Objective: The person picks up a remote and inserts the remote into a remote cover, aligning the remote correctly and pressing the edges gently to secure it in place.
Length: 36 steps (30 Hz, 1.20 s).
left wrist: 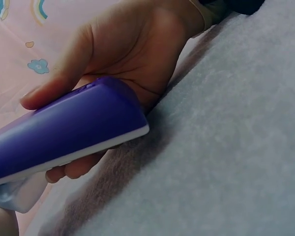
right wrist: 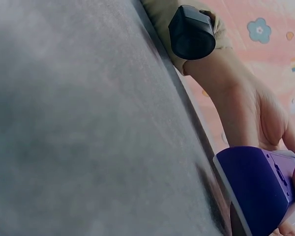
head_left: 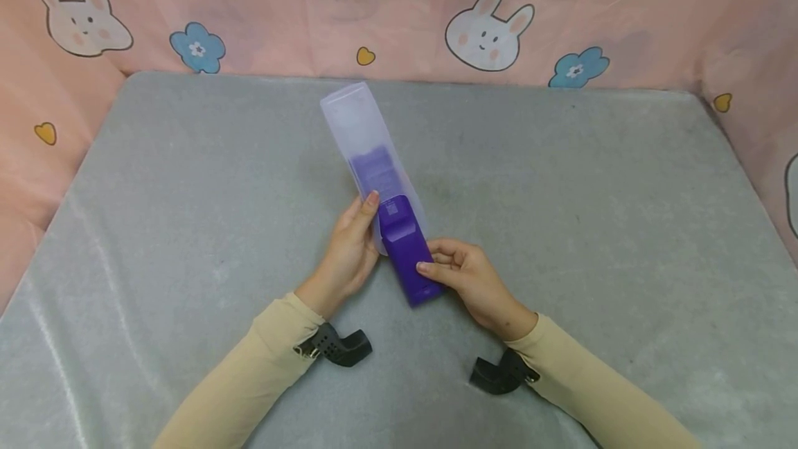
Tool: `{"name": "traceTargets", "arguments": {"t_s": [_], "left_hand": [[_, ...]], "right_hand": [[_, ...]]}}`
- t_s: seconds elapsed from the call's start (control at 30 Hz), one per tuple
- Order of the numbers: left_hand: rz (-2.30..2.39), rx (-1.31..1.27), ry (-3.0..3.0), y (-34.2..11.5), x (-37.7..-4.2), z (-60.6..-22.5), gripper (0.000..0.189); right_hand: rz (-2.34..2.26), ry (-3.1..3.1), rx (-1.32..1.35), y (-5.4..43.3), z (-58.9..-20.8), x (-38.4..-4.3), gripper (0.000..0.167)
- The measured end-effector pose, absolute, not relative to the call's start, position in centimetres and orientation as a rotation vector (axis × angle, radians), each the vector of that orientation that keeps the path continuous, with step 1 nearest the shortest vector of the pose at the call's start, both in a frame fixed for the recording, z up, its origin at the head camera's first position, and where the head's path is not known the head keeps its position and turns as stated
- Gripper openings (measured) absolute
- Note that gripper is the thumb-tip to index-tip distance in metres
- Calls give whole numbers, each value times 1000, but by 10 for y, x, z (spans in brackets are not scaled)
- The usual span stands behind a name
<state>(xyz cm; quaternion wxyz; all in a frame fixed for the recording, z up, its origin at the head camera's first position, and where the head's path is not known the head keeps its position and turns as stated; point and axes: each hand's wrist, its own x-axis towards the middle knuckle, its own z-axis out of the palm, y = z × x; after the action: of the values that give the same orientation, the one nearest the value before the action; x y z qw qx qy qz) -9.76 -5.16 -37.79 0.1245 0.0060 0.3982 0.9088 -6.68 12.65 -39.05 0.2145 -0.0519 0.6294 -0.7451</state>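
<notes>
A long frosted, see-through plastic sleeve [head_left: 358,116] slants upward over the grey cloth. Partly inside it sits a purple handheld device [head_left: 405,251] with a raised hump near its middle; its inner part shows dimly through the plastic. My left hand [head_left: 343,248] grips the sleeve's lower left side, thumb on top. The right hand [head_left: 470,276] pinches the purple lower end, thumb above and fingers beneath. In the left wrist view the device [left wrist: 73,125] has a white underside, with the right hand [left wrist: 132,44] behind it. The left hand [right wrist: 246,108] appears in the right wrist view.
A grey plush cloth [head_left: 592,227] covers the table. Behind it hangs a pink curtain [head_left: 280,5] printed with rabbits, flowers and hearts. Each wrist wears a black camera mount [head_left: 343,345] over a beige sleeve [head_left: 249,366].
</notes>
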Motion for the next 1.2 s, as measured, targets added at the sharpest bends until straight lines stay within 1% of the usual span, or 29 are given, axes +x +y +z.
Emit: {"name": "traceTargets", "arguments": {"t_s": [0.13,0.3,0.6,0.97,1.2], "left_hand": [[2669,-8,1140,-53,-100,-377,46],[2727,-43,1109,-57,-103,-373,41],[2775,-15,1069,-64,-106,-368,46],[2745,-1,1074,-56,-102,-374,52],[2735,35,1093,-53,-101,-376,51]], "right_hand": [[-2011,1775,-93,125,-388,-69,32],[-1961,1804,-108,124,-386,-71,31],[-1949,1774,-116,125,-384,-70,31],[-1992,1726,-117,126,-386,-68,27],[-2001,1716,-110,126,-385,-68,28]]}}
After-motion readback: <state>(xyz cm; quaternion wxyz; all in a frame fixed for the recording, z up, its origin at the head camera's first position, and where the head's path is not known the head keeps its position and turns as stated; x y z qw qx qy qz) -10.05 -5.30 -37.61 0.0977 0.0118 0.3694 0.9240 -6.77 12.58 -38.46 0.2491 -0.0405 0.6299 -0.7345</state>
